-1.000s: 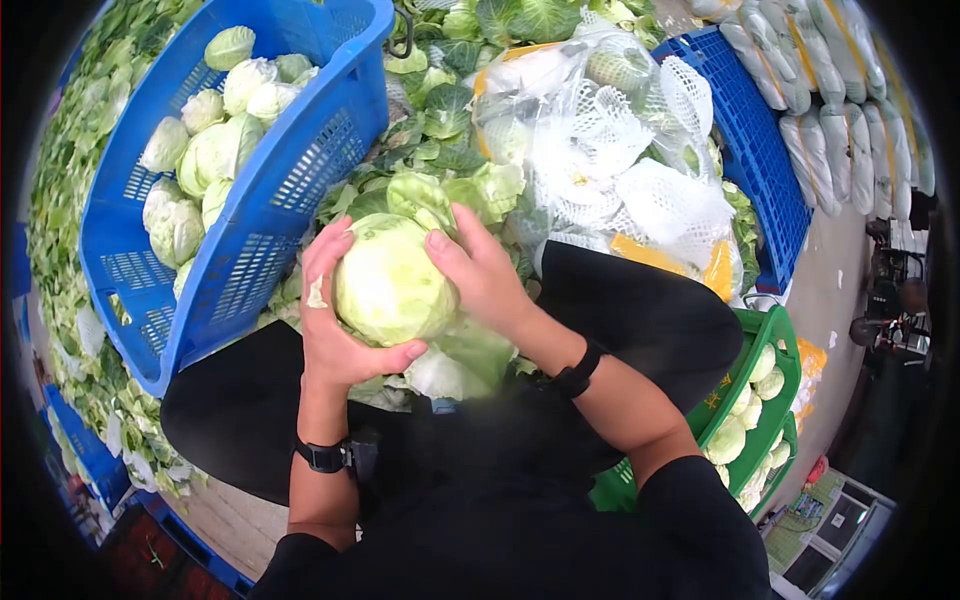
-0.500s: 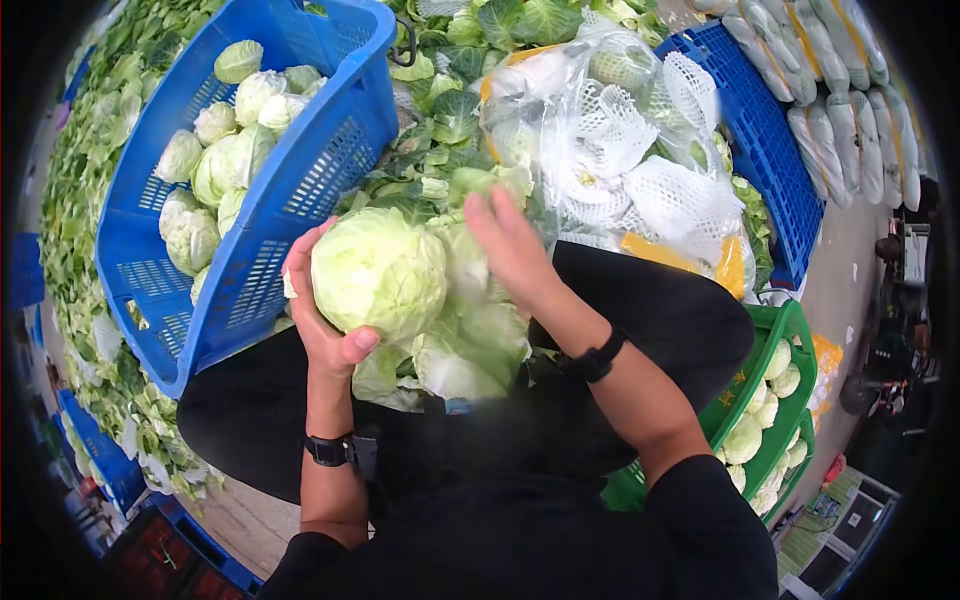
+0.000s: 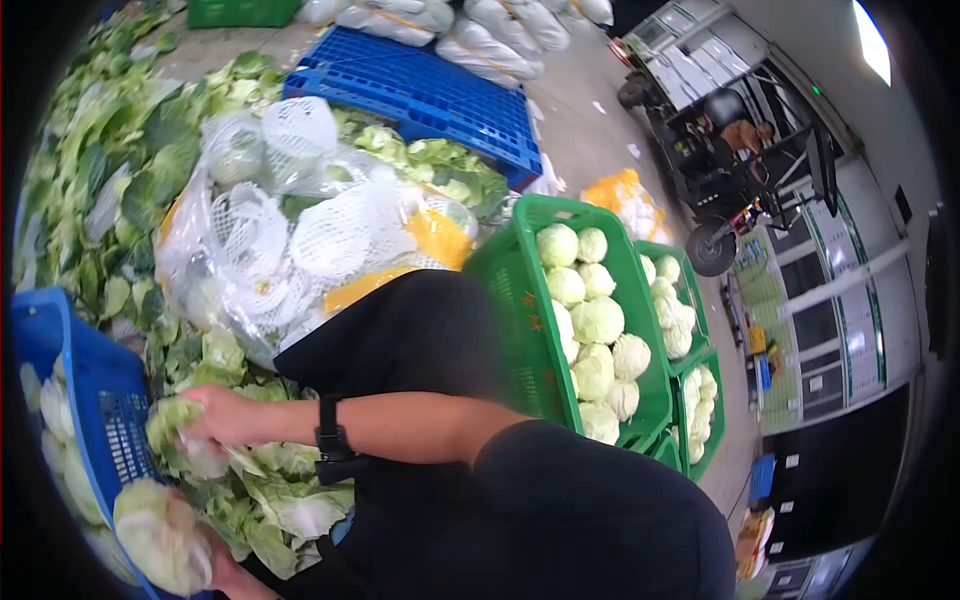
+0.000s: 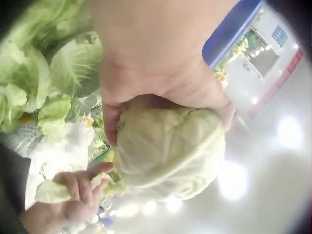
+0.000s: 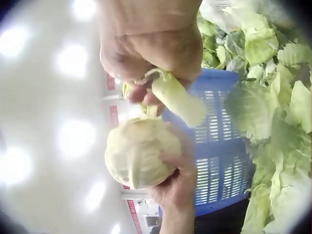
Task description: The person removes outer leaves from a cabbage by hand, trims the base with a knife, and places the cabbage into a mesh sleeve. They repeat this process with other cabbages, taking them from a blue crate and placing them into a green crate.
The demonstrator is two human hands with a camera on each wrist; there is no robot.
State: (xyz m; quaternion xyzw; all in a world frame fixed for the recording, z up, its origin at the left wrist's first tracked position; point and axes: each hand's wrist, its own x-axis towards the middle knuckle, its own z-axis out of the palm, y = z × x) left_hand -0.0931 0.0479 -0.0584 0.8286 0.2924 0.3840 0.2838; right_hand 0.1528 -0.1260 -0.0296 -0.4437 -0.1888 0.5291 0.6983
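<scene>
A pale green cabbage (image 3: 155,535) is at the lower left of the head view, gripped by my left hand (image 3: 228,572). The left wrist view shows this cabbage (image 4: 170,146) with the fingers and thumb spread round its sides. My right hand (image 3: 225,415) is a little farther out, beside the blue basket's wall, its fingers curled round a torn cabbage leaf (image 5: 176,100). In the right wrist view the leaf hangs from the fist just above the cabbage.
The blue basket (image 3: 115,400) with several cabbages stands at the left. Loose leaves (image 3: 270,505) lie between it and my legs. Green crates (image 3: 500,310) of cabbages stand at the right. A clear bag (image 3: 225,290) with white foam nets and a blue pallet (image 3: 420,90) lie ahead.
The head view has swung to the right. My left hand keeps the cabbage and has brought it beside the blue basket. My right hand, earlier by the cabbage, now grips a torn leaf.
</scene>
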